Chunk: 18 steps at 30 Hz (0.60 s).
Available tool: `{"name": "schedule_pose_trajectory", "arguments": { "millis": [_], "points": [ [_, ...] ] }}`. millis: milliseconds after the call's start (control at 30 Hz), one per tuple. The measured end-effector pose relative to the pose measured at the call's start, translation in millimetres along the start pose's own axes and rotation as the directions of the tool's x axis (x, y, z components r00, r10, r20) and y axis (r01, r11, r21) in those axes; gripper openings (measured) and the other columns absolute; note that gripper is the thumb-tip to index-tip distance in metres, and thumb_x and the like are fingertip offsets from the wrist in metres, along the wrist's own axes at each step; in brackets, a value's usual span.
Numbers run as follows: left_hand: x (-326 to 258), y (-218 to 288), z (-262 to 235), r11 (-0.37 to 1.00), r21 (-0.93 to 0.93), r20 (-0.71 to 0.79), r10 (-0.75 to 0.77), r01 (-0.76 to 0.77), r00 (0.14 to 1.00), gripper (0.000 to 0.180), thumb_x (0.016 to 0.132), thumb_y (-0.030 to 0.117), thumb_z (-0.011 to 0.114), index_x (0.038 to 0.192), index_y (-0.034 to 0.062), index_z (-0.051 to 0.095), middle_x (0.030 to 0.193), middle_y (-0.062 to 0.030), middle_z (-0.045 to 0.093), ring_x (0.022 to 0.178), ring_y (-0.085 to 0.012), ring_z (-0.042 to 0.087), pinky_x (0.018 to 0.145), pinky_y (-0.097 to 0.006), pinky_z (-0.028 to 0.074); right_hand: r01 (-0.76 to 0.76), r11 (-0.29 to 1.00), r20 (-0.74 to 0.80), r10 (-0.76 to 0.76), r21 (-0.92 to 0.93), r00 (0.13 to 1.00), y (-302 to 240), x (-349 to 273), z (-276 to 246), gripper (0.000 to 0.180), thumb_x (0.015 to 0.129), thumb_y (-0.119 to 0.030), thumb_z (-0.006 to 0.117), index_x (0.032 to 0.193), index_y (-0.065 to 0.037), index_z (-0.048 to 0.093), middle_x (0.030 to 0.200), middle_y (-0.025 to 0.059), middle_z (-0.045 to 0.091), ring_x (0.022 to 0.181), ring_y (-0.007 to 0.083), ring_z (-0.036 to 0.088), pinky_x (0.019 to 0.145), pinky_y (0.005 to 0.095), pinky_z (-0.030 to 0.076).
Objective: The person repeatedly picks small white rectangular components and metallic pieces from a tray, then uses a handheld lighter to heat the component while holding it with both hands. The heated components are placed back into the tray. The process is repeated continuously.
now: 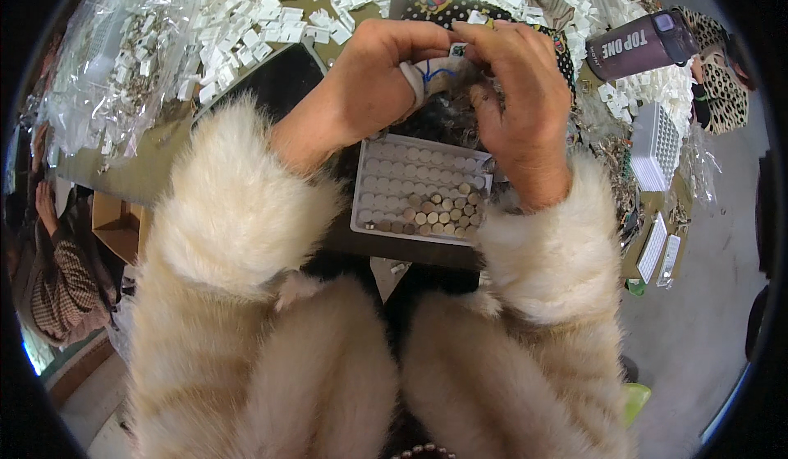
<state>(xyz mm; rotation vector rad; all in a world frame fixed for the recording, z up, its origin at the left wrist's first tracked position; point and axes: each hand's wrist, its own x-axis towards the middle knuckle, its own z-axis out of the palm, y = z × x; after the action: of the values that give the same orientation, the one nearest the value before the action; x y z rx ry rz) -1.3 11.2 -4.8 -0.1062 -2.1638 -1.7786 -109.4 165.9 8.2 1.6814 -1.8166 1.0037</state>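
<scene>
Cluttered table (148,172): white clips (271,7), bottle (640,44), tray (419,188) under hands.

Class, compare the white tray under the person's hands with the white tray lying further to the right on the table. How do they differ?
The tray under the hands lies close in front, and its lower rows hold round brownish discs; the right-hand tray sits off to the side, its cells looking unfilled. The near tray is partly covered by the right hand; the far one is uncovered. Both are white gridded trays.
</scene>
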Motion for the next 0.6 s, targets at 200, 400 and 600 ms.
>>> {"name": "schedule_pose_trajectory", "arguments": {
  "millis": [200,400,600],
  "points": [
    [3.1,0.2,-6.5,0.977,-0.165,-0.109,-0.151,0.132,0.982,0.032,0.098,0.002,0.045,0.122,-0.0004,0.067,0.081,0.0,0.066,0.06,-0.0044,0.047,0.053,-0.021,0.037,0.03,0.989,0.215,-0.061,0.146,0.975,-17.9,12.4,-20.6,0.024,0.07,-0.001,0.066,0.094,-0.005,0.067,0.09,0.0082,0.061,0.083,0.0299,0.062,0.068,0.0387,0.05],
    [3.5,-12.0,-9.5,0.996,0.01,-0.085,0.092,-0.091,0.992,0.025,0.102,0.01,0.051,0.12,0.0022,0.066,0.082,-0.0003,0.066,0.06,-0.0032,0.046,0.053,-0.02,0.037,-0.044,0.916,0.651,-0.25,0.4,0.717,-38.0,-2.7,-16.3,0.012,0.075,-0.012,0.07,0.083,-0.007,0.062,0.086,0.0063,0.059,0.08,0.0279,0.06,0.068,0.0398,0.048],
    [1.7,-9.5,-8.7,0.992,-0.101,-0.084,-0.083,0.075,0.993,0.017,0.102,0.013,0.056,0.109,0.0034,0.067,0.08,0.002,0.065,0.063,-0.0024,0.048,0.055,-0.019,0.038,0.007,0.946,0.667,-0.234,0.324,0.707,-42.2,-10.8,-6.8,0.014,0.075,-0.012,0.069,0.08,-0.007,0.056,0.087,0.0077,0.057,0.084,0.0298,0.058,0.072,0.0406,0.048]
  ]
}}
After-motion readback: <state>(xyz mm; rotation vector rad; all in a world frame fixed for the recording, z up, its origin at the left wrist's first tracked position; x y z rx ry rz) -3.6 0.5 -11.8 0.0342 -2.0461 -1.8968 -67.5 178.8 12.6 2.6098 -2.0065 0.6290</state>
